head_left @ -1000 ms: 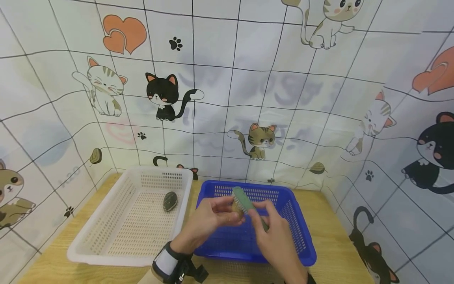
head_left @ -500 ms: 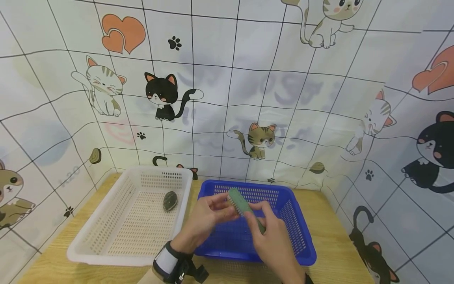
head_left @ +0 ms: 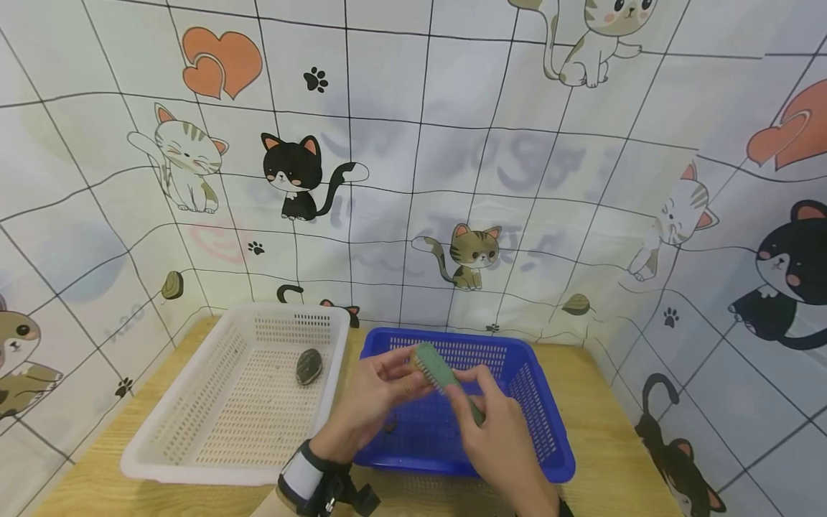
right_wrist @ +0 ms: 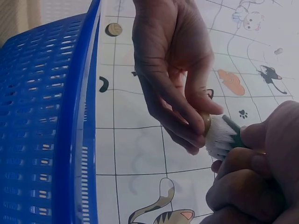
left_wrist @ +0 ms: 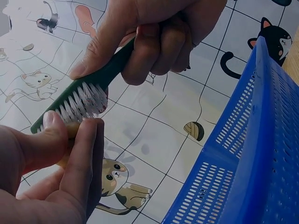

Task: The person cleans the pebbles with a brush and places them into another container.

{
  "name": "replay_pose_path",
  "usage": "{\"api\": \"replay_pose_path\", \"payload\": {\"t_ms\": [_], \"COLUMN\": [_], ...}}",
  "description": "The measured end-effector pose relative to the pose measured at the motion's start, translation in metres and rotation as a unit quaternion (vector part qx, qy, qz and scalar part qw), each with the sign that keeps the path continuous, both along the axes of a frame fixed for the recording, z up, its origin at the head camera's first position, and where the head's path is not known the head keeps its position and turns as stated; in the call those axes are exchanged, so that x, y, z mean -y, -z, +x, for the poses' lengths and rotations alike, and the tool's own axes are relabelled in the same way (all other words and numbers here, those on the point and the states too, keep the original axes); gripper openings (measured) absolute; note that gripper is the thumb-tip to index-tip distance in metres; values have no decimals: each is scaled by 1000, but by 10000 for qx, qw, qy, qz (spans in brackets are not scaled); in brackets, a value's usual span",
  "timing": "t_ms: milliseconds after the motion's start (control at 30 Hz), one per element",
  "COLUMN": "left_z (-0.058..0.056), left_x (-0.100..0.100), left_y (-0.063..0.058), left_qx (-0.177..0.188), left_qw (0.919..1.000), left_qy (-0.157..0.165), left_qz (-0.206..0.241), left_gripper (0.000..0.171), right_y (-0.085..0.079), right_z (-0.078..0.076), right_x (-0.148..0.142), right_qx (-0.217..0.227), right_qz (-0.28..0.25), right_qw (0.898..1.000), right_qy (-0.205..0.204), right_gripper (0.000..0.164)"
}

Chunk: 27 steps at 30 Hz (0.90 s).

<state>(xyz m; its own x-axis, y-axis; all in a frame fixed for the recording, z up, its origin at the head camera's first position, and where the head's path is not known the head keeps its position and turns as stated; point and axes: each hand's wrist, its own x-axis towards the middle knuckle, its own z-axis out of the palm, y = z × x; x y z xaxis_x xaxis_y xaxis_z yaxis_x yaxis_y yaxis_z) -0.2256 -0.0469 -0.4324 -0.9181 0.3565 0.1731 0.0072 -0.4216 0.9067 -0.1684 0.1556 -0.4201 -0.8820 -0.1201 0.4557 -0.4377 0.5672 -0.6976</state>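
Note:
My right hand (head_left: 500, 427) grips a green brush (head_left: 436, 365) by its handle, thumb laid along the back. Its white bristles (left_wrist: 81, 102) press on a small yellowish-brown rounded thing (right_wrist: 206, 122). That thing is pinched between the thumb and fingers of my left hand (head_left: 381, 395), which cover most of it, so its exact kind cannot be told. Both hands are above the blue basket (head_left: 555, 431). At the tip of the brush, bristles and left fingertips meet in the left wrist view.
A white perforated basket (head_left: 138, 456) stands to the left, with a dark oval shell-like thing (head_left: 309, 366) inside. Inside the blue basket, a small dark brown bit (head_left: 390, 424) shows beside my left wrist. A cat-printed sheet (head_left: 400, 165) rises behind the wooden table (head_left: 607, 431).
The brush has shifted slightly left and its head now covers more of the thing in my left hand. A small dark bit has come into sight in the blue basket.

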Motion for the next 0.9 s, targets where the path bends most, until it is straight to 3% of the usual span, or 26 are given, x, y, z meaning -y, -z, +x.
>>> {"api": "replay_pose_path", "payload": {"t_ms": [267,533,633,900], "left_z": [2,2,1,3], "left_x": [-1,2,1,-1], "left_y": [0,0,2,3], "left_qx": [-118,-57,-97,-269], "left_qw": [9988,9999,9999,9978], "left_qy": [475,-20,-17,571], "left_qz": [-41,133,34,-180], "left_gripper": [55,54,52,47], "right_y": [2,-2,-2,4], "right_z": [-2,2,4,-2], "right_x": [0,2,4,2], "right_qx": [-277,-110,-137,-538], "right_qz": [-61,134,94,-53], "right_qw": [9993,9998,9999,9985], "right_qy": [225,52,-40,-6], "right_gripper": [23,26,26,22]}}
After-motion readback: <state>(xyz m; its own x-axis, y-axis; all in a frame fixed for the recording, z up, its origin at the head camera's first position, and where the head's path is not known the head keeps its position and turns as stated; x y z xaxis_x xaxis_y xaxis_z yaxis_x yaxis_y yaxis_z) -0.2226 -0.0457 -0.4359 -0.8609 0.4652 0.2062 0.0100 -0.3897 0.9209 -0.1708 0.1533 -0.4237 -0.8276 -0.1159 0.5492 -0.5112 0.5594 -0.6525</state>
